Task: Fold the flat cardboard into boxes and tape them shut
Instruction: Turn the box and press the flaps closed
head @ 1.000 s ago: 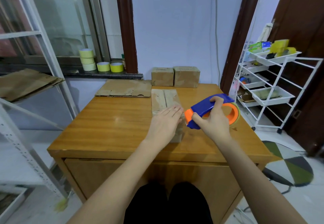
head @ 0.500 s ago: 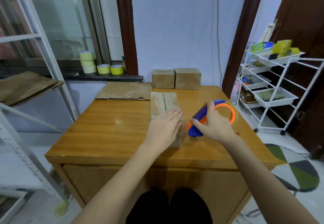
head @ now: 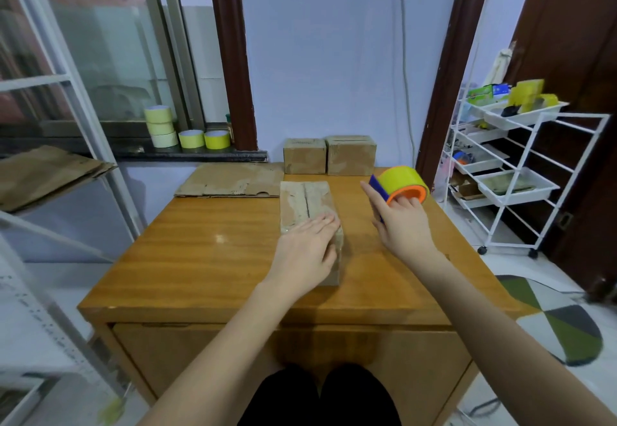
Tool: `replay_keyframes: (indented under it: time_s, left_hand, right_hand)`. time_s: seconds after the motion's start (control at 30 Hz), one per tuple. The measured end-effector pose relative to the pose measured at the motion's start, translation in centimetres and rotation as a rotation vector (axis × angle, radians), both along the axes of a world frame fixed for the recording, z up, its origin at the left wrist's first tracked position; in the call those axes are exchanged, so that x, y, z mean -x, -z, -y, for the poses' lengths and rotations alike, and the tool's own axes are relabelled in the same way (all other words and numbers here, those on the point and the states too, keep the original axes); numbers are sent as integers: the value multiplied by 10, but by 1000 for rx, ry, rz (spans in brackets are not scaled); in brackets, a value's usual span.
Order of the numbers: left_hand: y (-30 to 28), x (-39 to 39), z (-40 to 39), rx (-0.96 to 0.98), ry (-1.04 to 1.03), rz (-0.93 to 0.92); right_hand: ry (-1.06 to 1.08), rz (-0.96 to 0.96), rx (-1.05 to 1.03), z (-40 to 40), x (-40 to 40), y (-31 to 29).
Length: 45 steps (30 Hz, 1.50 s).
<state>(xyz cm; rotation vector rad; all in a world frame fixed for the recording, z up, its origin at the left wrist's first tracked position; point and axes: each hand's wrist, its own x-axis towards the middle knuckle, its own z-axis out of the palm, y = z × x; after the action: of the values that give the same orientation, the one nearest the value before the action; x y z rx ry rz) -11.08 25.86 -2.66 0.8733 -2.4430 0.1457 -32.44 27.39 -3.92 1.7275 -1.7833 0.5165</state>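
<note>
We are working partway through the job, and the worktop [head: 207, 255] is showing the tally. Two finished boxes [head: 329, 156] are standing side by side at the far edge against the wall, looking closed. A stack of flat cardboard [head: 230, 181] is lying just left of them, waiting to be folded, and more flat sheets are lying on the shelf [head: 43, 173] at our left. The box in hand [head: 309, 203] is sitting in the middle of the worktop, its top flaps folded in and meeting at a seam that we judge is not yet fully taped. Our left hand [head: 309, 252] is pressing flat on its near end, fingers straight, with no grip taken. Our right hand [head: 402, 225] is holding the tape dispenser [head: 402, 183] to the right of the box and clear of it, fingers curled round the roll. Spare tape rolls [head: 187, 130] are sitting on the windowsill
</note>
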Motion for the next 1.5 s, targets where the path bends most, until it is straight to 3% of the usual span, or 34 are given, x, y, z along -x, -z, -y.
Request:
replay_keyframes:
  time_s: [0.07, 0.27, 0.53, 0.73, 1.17, 1.37, 1.5]
  left_hand:
    - [0, 1, 0, -5, -6, 9]
    - [-2, -1, 1, -27, -6, 31]
    - [-3, 0, -2, -46, -18, 19]
    - [-6, -1, 2, -79, -24, 36]
    - [-13, 0, 2, -109, -31, 55]
    - [-16, -1, 1, -139, -39, 123]
    - [-18, 1, 0, -138, -80, 163]
  right_hand:
    - [-60, -40, 42, 4, -2, 4]
    - [-220, 167, -54, -2, -4, 29]
    - [-394, 228, -121, -26, 8, 39]
    - [-360, 402, -153, -47, 21, 51]
    - [-234, 415, -297, -84, 34, 60]
    - [-133, 552, -117, -95, 34, 63]
    - [-191, 474, 88, -94, 18, 49]
